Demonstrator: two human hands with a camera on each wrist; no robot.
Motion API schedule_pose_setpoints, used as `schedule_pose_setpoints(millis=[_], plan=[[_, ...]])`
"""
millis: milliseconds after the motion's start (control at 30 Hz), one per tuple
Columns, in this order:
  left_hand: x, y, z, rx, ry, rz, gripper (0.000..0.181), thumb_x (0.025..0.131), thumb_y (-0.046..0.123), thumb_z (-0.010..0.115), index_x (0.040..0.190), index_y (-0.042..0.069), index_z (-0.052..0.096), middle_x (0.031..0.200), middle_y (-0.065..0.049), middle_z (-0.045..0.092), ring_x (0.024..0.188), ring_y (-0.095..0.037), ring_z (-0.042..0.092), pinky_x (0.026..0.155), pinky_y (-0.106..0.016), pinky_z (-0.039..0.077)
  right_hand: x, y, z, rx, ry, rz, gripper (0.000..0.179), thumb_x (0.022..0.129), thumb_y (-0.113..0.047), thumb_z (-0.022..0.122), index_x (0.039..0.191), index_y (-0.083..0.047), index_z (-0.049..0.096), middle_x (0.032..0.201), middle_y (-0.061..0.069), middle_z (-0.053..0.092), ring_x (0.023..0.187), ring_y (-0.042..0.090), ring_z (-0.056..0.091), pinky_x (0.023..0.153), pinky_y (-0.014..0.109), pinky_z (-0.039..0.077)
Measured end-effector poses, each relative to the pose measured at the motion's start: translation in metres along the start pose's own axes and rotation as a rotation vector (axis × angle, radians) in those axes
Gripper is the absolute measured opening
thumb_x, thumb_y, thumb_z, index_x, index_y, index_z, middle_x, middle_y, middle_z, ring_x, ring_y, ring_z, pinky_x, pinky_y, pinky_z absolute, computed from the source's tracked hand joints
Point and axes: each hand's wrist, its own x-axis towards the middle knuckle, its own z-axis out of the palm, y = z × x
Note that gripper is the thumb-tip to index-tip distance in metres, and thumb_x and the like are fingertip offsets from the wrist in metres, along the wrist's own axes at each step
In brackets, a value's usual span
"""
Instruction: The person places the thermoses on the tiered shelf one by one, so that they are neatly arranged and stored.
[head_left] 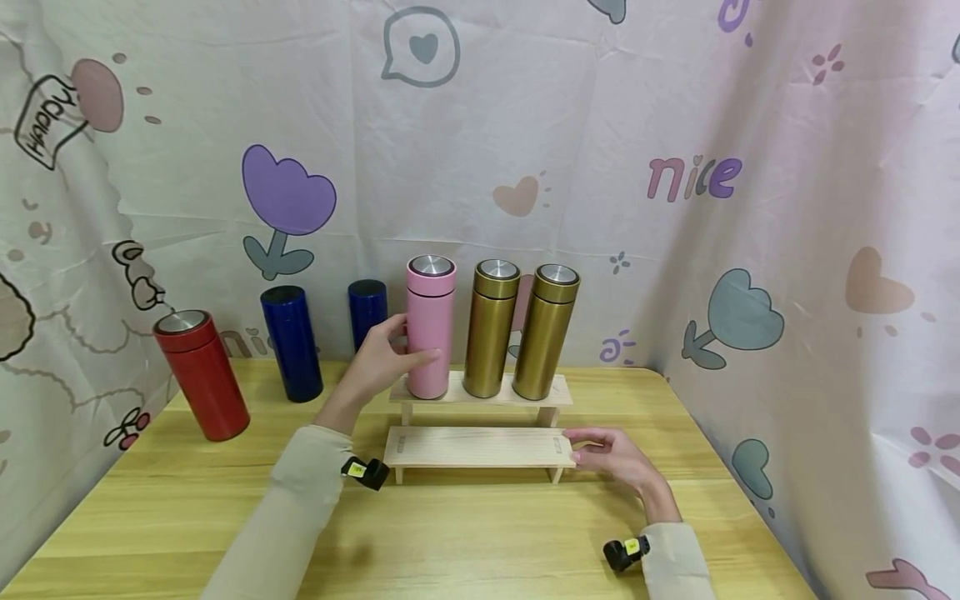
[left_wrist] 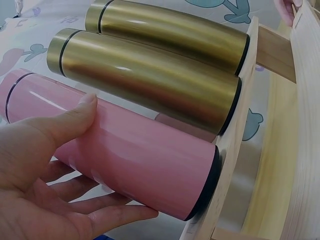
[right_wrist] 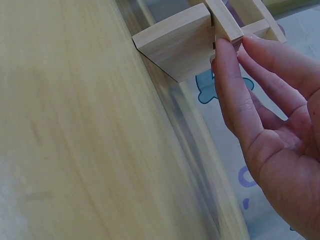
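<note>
A pink thermos (head_left: 429, 325) stands upright at the left end of the upper board of a wooden two-tier stand (head_left: 480, 447). My left hand (head_left: 377, 360) holds it, thumb across the front and fingers (left_wrist: 117, 215) around the other side. Two gold thermoses, a middle one (head_left: 491, 329) and a right-hand one (head_left: 546, 333), share that board. At the right end of the lower board, my right hand (head_left: 611, 454) pinches the edge between thumb and fingers. In the right wrist view, its fingertips meet the board end (right_wrist: 227, 22) above a leg.
On the wooden table (head_left: 480, 542) to the left stand a red thermos (head_left: 202, 379) and a blue thermos (head_left: 292, 346). A second blue thermos (head_left: 367, 312) is partly hidden behind my left hand. A printed curtain (head_left: 480, 125) hangs behind and around the table.
</note>
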Motion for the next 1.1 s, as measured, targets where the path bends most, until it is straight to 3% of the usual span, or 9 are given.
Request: schedule_pose_setpoints(millis=[367, 1100], plan=[[0.0017, 0.0002, 0.0028, 0.008, 0.003, -0.021, 0.074, 0.088, 0.024, 0.084, 0.150, 0.008, 0.048, 0.145, -0.020, 0.059, 0.128, -0.040, 0.063, 0.105, -0.055, 0.055, 0.0005, 0.0010, -0.0001, 0.028, -0.005, 0.014, 0.052, 0.095, -0.004, 0.071, 0.139, 0.016, 0.052, 0.128, 0.027, 0.065, 0.099, 0.009, 0.072, 0.088, 0.027, 0.062], [0.0062, -0.0020, 0.0058, 0.004, 0.002, -0.023, 0.075, 0.088, 0.024, 0.083, 0.152, 0.008, 0.046, 0.149, -0.020, 0.056, 0.130, -0.041, 0.061, 0.106, -0.056, 0.054, 0.0001, 0.0012, -0.0011, 0.017, -0.009, 0.002, 0.052, 0.095, -0.005, 0.071, 0.139, 0.014, 0.053, 0.128, 0.022, 0.068, 0.100, 0.009, 0.072, 0.088, 0.028, 0.063]])
